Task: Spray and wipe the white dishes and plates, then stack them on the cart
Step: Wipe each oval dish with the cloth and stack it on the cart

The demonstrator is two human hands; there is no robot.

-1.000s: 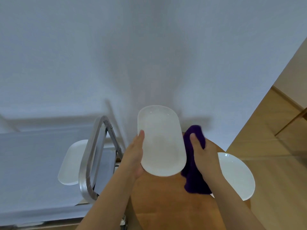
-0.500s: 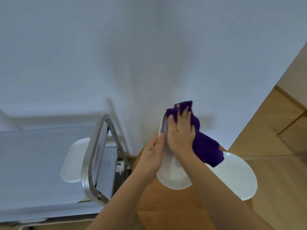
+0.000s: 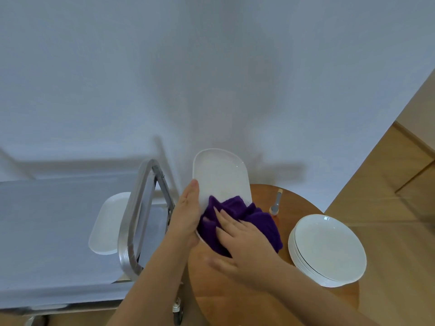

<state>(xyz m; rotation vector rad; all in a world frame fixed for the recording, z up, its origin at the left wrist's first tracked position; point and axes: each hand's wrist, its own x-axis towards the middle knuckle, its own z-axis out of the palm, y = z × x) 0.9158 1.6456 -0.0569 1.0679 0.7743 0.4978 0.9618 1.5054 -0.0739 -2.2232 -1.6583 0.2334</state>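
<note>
two hands: left hand (image 3: 188, 215) grips oval dish (image 3: 221, 180); flat right hand (image 3: 242, 236) presses purple cloth (image 3: 247, 217).

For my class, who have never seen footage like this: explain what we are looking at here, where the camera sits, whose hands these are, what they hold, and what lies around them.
There is no machine here. The camera is worn on a person's head and looks down at their own two bare hands. The left hand steadies a white oval dish by its edge. The right hand presses a purple cloth against the dish with flat fingers, wiping it. Below is a round wooden table carrying a stack of white round plates and a small grey object with a cork-coloured tip; what it is cannot be told. To the left stands a cart with a metal handle, where another white oval dish already lies.
</note>
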